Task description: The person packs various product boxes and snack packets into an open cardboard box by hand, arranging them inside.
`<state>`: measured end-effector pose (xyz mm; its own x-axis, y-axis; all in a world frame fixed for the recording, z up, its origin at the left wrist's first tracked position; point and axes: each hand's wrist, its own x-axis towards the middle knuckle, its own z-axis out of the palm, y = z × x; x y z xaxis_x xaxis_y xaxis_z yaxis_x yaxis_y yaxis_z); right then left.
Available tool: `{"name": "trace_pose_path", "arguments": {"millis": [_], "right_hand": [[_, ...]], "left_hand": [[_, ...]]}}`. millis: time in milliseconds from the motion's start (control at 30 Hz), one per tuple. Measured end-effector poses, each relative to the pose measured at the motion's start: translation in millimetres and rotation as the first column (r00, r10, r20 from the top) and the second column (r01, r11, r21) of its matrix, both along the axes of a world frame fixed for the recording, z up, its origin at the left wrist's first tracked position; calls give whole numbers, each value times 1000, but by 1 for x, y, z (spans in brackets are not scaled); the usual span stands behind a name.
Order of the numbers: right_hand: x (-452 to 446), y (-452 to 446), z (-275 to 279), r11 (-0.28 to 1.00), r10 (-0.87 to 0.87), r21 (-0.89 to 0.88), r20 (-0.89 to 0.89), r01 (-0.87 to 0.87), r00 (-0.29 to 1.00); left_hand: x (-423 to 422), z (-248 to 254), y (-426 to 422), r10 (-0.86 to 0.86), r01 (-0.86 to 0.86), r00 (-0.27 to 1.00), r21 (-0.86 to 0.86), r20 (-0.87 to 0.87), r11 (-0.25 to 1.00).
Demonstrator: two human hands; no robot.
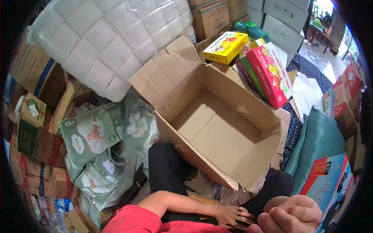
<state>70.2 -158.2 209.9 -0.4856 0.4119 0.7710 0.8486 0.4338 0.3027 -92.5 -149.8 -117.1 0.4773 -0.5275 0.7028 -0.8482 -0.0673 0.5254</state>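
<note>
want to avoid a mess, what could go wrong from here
The near side of the open carton is right up against the person's legs, so shifting them might knock it. The pink box and yellow box sit at angles beyond its far side and could slide if bumped. The green packs are piled unevenly and may slump.

White boxes (284, 16) (stacked) beside brown cartons (213, 20)

The left forearm (186, 204) comes bare from a red sleeve (134, 219) and goes across the lap; the left hand (235, 216) is palm down, fingers spread; the right hand (293, 213) is raised beside it, fingers curled inward; both knees are bent
</note>
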Motion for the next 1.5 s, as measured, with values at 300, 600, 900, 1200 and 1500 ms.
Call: {"name": "trace_pose_path", "arguments": {"millis": [300, 600, 900, 1200, 1500], "right_hand": [[5, -10, 1, 997, -81, 15, 49, 80, 996], [10, -10, 10, 996, -69, -40, 105, 73, 992], [11, -11, 1, 988, -103, 122, 88, 92, 991], [10, -6, -3, 968, -53, 246, -20, 56, 998], [18, -6, 1, 990, -14, 140, 12, 13, 1000]], "left_hand": [[1, 0, 2, 12, -11, 1000, -28, 29, 1000], [1, 1, 2, 22, -20, 999, -48, 30, 999], [-2, -14, -5, 37, -37, 999, -58, 9, 998], [-1, -5, -3, 54, -53, 998, -39, 23, 998], [-2, -8, -2, 13, -16, 999, -71, -38, 997]]}}
